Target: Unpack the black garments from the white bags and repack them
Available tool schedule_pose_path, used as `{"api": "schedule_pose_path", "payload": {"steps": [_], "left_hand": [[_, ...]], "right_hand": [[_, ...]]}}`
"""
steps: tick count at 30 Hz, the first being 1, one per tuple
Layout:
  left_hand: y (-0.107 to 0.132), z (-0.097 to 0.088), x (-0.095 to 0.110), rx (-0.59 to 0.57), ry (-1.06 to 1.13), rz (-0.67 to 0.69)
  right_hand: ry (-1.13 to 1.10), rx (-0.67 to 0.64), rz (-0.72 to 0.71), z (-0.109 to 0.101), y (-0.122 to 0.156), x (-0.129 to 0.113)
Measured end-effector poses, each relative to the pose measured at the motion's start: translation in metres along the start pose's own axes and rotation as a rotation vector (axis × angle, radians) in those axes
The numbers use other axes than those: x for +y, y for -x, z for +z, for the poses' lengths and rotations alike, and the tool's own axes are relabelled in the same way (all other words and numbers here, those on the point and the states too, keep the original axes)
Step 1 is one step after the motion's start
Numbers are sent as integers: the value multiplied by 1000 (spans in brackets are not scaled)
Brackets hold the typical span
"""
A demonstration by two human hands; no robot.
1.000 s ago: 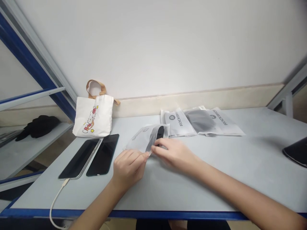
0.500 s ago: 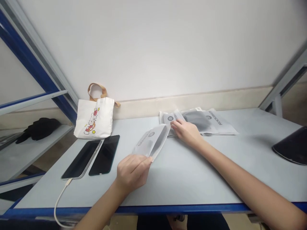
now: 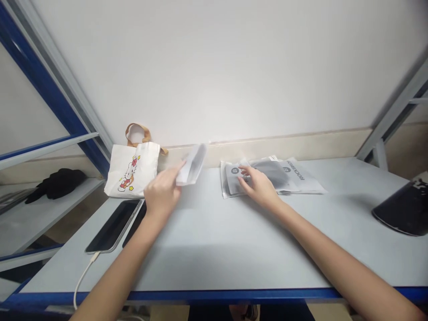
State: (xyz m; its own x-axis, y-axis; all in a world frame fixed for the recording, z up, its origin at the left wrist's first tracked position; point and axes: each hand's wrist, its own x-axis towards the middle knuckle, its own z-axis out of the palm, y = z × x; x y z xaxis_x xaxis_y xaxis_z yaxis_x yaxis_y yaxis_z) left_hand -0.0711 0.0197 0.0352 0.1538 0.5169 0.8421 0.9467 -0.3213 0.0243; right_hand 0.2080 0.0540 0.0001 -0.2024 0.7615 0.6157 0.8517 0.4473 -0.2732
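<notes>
Nearest is the blue front edge of the table (image 3: 214,249), with a white cable (image 3: 82,276) running up to a phone (image 3: 113,227) on the left. Just beside it lies a second phone (image 3: 136,221), partly hidden by the left forearm. At the far right sits a black object (image 3: 404,209) with a curved lower edge.

Further in, the left hand (image 3: 161,191) has its grip closed on a pale pouch (image 3: 191,167), held tilted above the table and blurred. The right hand (image 3: 259,185) has its grip loosely parted, thumb away from the fingers, over the leftmost of several overlapping printed pouches (image 3: 302,180); it seems to hold nothing, though I cannot tell whether the fingertips touch.

Behind, a white tote bag (image 3: 132,171) with tan handles stands near the wall (image 3: 234,71).
</notes>
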Motion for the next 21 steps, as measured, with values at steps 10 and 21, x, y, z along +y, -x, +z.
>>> {"api": "schedule_pose_path", "payload": {"steps": [10, 21], "left_hand": [[39, 45, -20, -657, -138, -99], [33, 45, -34, -681, -166, -144]], "right_hand": [[49, -221, -57, 0, 5, 11], [129, -238, -204, 13, 13, -5]]}}
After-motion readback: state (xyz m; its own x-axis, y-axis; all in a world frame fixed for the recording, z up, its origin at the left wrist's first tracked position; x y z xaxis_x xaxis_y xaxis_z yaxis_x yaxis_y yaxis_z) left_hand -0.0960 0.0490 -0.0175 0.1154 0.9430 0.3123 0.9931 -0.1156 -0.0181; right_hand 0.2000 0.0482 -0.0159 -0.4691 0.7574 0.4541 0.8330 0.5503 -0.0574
